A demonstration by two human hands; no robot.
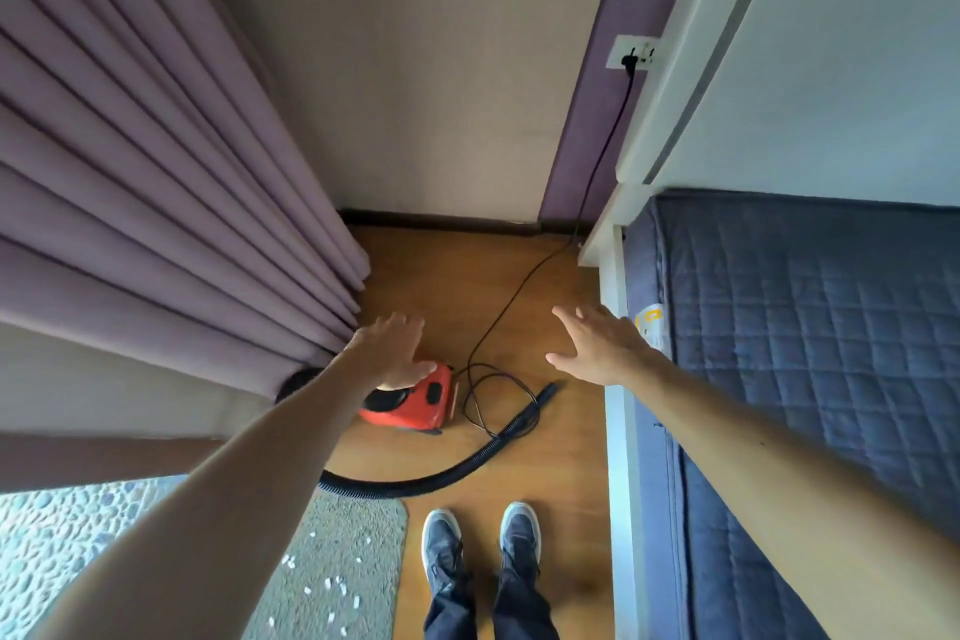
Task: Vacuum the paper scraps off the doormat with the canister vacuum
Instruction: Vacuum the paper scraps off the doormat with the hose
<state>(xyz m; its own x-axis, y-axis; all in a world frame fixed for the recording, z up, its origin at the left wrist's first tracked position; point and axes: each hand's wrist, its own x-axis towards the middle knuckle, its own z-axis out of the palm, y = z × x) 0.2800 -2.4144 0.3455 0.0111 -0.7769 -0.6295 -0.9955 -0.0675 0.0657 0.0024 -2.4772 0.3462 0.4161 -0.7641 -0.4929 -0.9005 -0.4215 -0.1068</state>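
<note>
A red canister vacuum [410,403] sits on the wooden floor near the curtain. Its black ribbed hose [447,476] curves along the floor and ends in a black nozzle [545,392]. A grey doormat [332,561] lies at the lower left with several white paper scraps [335,585] on it. My left hand [392,351] is stretched out with straight fingers, above the vacuum in the picture and holding nothing. My right hand [597,346] is also stretched out with spread fingers, to the right of the vacuum and holding nothing.
Purple curtains [156,172] hang on the left. A bed with a blue quilted mattress [805,353] fills the right. A black power cord [498,327] runs from a wall socket [634,55] to loops on the floor. My two shoes [480,543] stand beside the mat.
</note>
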